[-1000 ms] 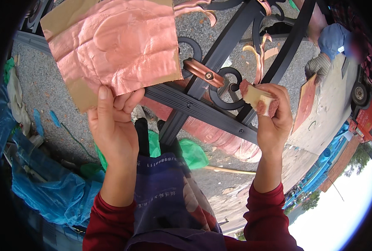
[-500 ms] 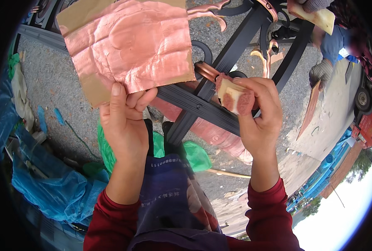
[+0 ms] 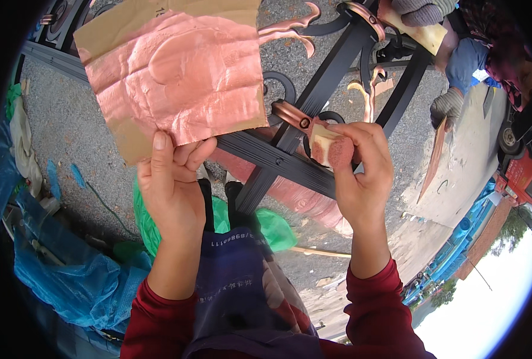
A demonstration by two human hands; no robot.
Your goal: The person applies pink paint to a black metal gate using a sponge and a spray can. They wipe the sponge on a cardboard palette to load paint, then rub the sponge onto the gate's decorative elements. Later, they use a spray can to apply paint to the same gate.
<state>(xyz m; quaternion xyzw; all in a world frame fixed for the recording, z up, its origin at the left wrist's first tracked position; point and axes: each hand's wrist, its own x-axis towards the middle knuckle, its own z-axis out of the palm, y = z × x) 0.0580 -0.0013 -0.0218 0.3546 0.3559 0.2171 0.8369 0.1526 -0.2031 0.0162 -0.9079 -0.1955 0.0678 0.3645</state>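
My left hand (image 3: 176, 170) pinches the lower edge of a piece of cardboard (image 3: 182, 78) smeared with wet copper-pink paint. Between the thumb and fingers of my right hand (image 3: 364, 170) is a sponge (image 3: 333, 146), pale yellow with pink paint soaked into its faces. The sponge sits against or just beside the end of a copper-coloured collar (image 3: 291, 115) on a black metal railing (image 3: 278, 157); exact contact cannot be made out. Copper paint also covers a leaf-shaped scroll (image 3: 290, 30) beyond the cardboard.
At the upper right, a co-worker's gloved hand (image 3: 421, 11) holds another sponge (image 3: 418, 33); the other gloved hand (image 3: 447, 106) grips a paint-stained board (image 3: 434, 158). Blue plastic sheeting (image 3: 68, 269) lies at left, a green bag (image 3: 272, 230) by my feet. A red vehicle (image 3: 520, 179) stands far right.
My right hand and the sponge have shifted slightly left, and more of the collar with its bolt shows. The view has moved a little; the cardboard stays in my left hand.
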